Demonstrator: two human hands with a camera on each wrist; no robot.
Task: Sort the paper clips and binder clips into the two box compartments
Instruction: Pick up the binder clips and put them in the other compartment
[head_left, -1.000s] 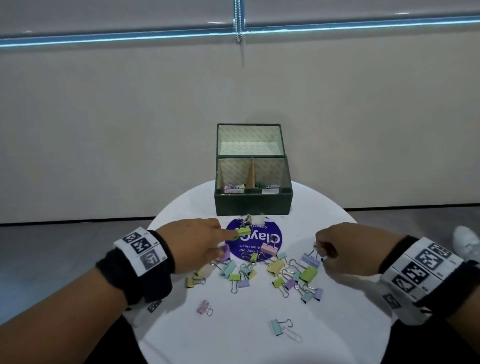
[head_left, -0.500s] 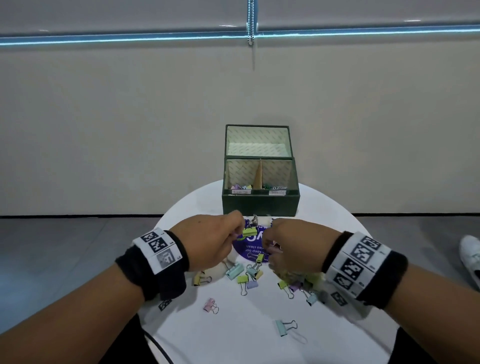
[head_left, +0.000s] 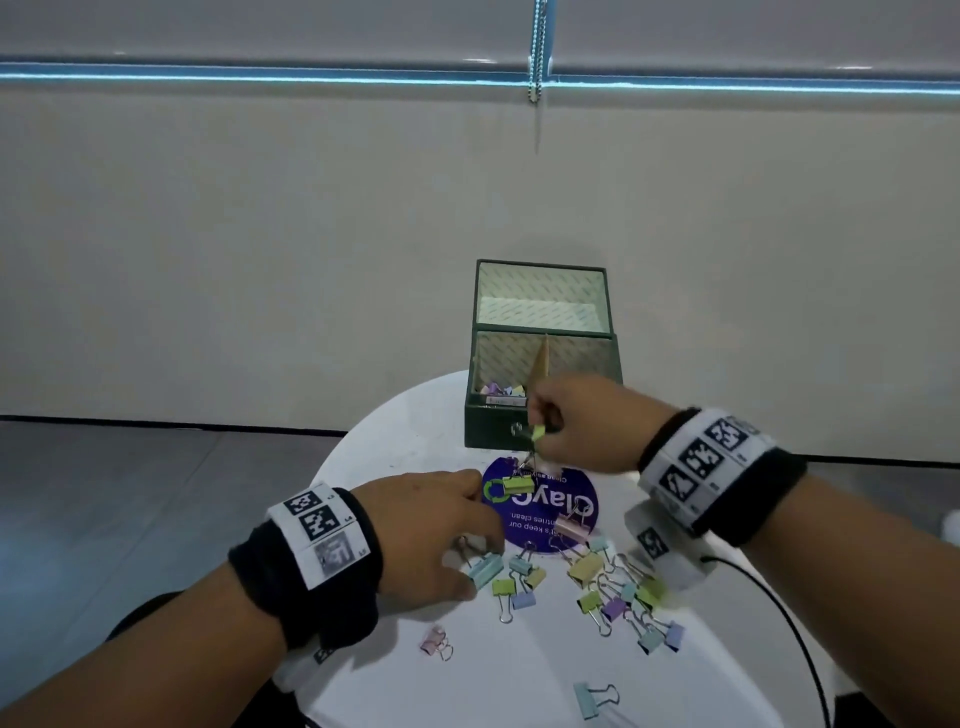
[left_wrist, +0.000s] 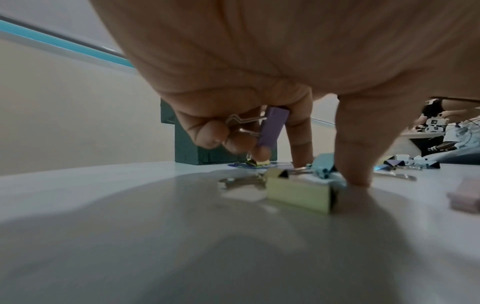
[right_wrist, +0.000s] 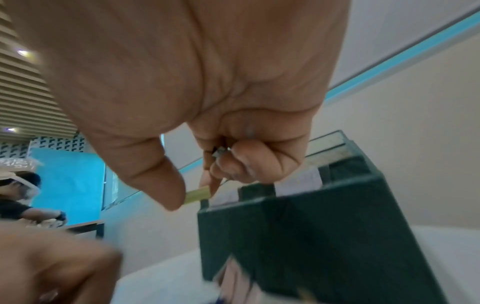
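The dark green box (head_left: 488, 428) stands open at the table's far side, with pastel clips (head_left: 498, 388) in its left compartment. My right hand (head_left: 540, 421) hovers in front of the box and pinches a small green binder clip (head_left: 538, 431) (right_wrist: 197, 194). My left hand (head_left: 478, 545) is low over the pile of pastel binder clips (head_left: 613, 587). Its curled fingers hold a purple binder clip (left_wrist: 272, 127), while finger and thumb touch the table beside a blue clip (left_wrist: 322, 164). Another green clip (head_left: 517, 484) lies on the purple sticker (head_left: 566, 514).
The round white table (head_left: 395, 457) drops off close on all sides. A pink clip (head_left: 436, 644) and a teal clip (head_left: 592, 699) lie alone near the front. A black cable (head_left: 779, 623) runs along the right edge. The box lid (head_left: 540, 296) stands upright behind.
My right hand rose from the pile toward the box front with a small green clip. My left hand let go of the green clip, which now lies on the sticker, and dropped onto the pile.
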